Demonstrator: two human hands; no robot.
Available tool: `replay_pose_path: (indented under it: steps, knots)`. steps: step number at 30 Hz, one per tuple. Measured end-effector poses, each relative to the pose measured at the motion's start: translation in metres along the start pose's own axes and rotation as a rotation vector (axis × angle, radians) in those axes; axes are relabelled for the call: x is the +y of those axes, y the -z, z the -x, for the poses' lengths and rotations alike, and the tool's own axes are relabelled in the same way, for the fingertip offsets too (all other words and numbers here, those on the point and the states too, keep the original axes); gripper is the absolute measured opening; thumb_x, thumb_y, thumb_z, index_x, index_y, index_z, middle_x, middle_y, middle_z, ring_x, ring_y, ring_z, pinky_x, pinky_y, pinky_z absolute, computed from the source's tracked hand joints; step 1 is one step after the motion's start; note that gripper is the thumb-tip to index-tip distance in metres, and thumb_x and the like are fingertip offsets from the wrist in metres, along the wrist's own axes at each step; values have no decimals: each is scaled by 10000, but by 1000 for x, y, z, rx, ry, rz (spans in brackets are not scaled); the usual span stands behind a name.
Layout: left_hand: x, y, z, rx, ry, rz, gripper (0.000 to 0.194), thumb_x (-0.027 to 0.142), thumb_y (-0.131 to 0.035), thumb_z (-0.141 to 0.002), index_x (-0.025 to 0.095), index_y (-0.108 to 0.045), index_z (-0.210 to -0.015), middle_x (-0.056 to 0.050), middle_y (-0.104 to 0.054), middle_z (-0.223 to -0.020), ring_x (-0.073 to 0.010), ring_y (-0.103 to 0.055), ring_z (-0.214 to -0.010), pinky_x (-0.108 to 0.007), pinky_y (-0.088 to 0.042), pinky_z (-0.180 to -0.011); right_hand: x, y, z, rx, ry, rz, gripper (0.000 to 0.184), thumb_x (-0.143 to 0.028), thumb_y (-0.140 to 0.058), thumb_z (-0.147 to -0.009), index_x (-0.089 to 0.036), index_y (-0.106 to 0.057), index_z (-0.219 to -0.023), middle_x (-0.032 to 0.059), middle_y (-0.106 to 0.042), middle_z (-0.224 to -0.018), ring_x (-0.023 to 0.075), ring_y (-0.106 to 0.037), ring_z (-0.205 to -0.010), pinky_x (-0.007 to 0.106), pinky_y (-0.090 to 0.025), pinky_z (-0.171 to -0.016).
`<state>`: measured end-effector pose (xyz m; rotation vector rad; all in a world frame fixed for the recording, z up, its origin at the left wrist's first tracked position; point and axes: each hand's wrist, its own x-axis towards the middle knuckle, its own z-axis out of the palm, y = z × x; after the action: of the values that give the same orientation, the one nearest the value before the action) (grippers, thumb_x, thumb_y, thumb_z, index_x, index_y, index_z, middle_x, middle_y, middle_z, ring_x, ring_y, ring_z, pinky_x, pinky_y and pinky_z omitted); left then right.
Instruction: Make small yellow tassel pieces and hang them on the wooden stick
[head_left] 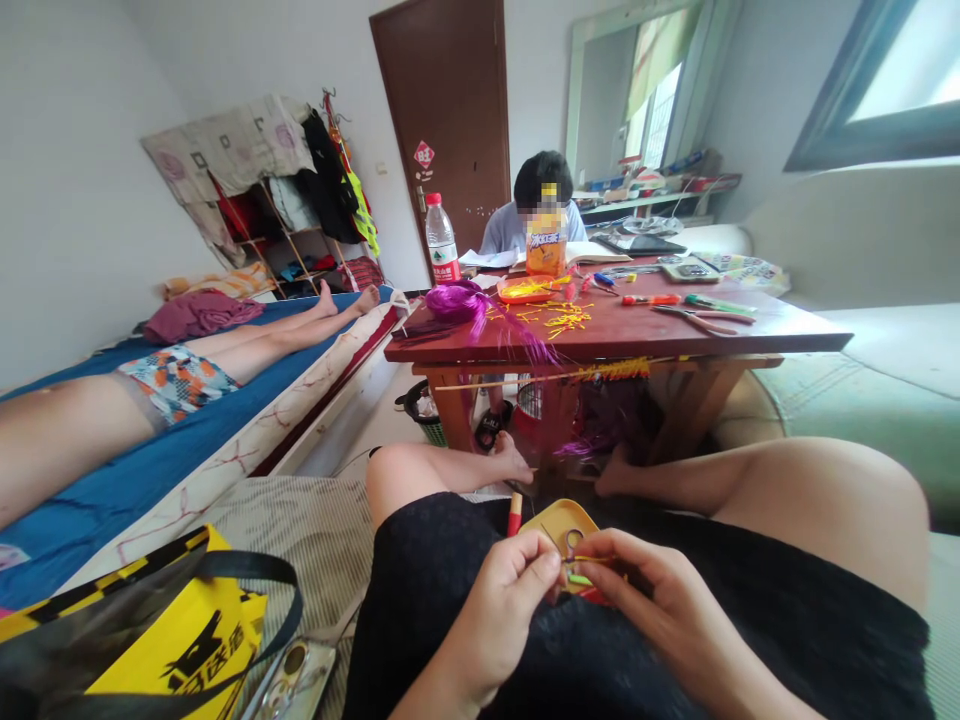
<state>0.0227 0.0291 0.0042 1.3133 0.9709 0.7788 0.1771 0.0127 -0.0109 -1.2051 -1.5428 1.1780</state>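
Note:
Over my lap, both hands meet with fingertips pinched together. My left hand [510, 590] is closed, thumb against index finger, on something too small to make out. In the closed fingers of my right hand [652, 585] shows a thin yellow strand [592, 558], which runs toward the left fingertips. Directly behind and below them a shallow yellow tray [559, 515] rests on my lap, partly covered by the hands. It holds a small ring-shaped thing [574, 538] and a bright green piece [577, 579]. A stick with a red band [514, 515] stands at its left edge.
The red-brown table [675, 335] ahead carries purple strands [457, 300], yellow pieces [566, 318], pliers [697, 317] and bottles. Across it sits a person [544, 185], head bowed. Another person's legs lie on the bed [300, 360]. A yellow-and-black bag [180, 640] is at my left.

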Motion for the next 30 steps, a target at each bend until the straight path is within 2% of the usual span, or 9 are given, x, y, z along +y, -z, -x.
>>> replay_pose_path:
  steps: [5, 11, 17, 19, 21, 22, 26, 28, 30]
  knots:
    - [-1, -1, 3, 35, -21, -43, 260, 352, -453, -799, 173, -409, -616, 35, -359, -581, -106, -320, -575, -229, -283, -567, 2, 0, 1, 8, 28, 48, 230, -375, -491, -815, -191, -611, -746, -4, -593, -654, 132, -509, -590, 218, -406, -560]
    - [-5, -5, 7, 96, -148, -13, 277, 365, -457, -797, 175, -422, -598, 34, -383, -560, -103, -334, -555, -223, -295, -555, -2, -3, -4, 16, 5, -145, 337, -445, -490, -798, -169, -526, -608, -39, -409, -526, 102, -357, -502, 219, -309, -473]
    - [-11, -1, 4, 109, -111, -7, 288, 373, -469, -784, 172, -416, -585, 35, -376, -554, -103, -322, -551, -219, -290, -546, 3, -3, -10, -24, -52, -198, 336, -458, -490, -794, -163, -510, -633, -51, -400, -516, 90, -358, -480, 213, -305, -465]
    - [-13, 4, 1, 120, -98, -30, 286, 361, -462, -791, 172, -411, -582, 34, -377, -557, -108, -330, -561, -222, -292, -560, 10, 6, -17, -87, -32, -63, 300, -431, -431, -833, -157, -541, -780, -24, -506, -596, 107, -459, -527, 213, -366, -497]
    - [-16, 10, -1, 167, -98, -75, 284, 352, -459, -797, 173, -410, -581, 34, -375, -563, -112, -338, -571, -225, -290, -568, 22, 18, -27, -117, 5, 259, 280, -353, -356, -877, -158, -520, -993, 25, -601, -786, 136, -560, -669, 228, -425, -581]
    - [-17, 12, -2, 197, -101, -96, 283, 351, -459, -799, 174, -413, -583, 34, -375, -568, -114, -341, -576, -226, -290, -572, 31, 24, -33, -118, 10, 505, 277, -304, -324, -890, -164, -513, -1036, 35, -615, -831, 143, -580, -720, 233, -434, -615]
    - [-19, 17, -5, 271, -92, -120, 277, 359, -465, -796, 178, -423, -591, 32, -379, -573, -122, -352, -585, -224, -294, -574, 71, 27, -48, -239, -84, 842, 154, -159, -526, -788, -154, -608, -658, 55, -629, -716, 197, -607, -740, 293, -438, -676]
    - [-21, 16, -6, 276, -82, -114, 275, 355, -463, -795, 178, -421, -589, 31, -382, -570, -122, -353, -585, -224, -294, -574, 90, 17, -48, -353, -115, 922, 119, -192, -575, -794, -151, -612, -688, 31, -634, -745, 170, -608, -738, 304, -462, -686]
    - [-22, 14, -6, 266, -73, -106, 276, 351, -461, -795, 177, -419, -586, 31, -383, -568, -121, -351, -582, -223, -292, -572, 103, 3, -47, -432, -133, 986, 132, -262, -547, -839, -147, -606, -859, 24, -630, -872, 151, -602, -781, 334, -485, -713]
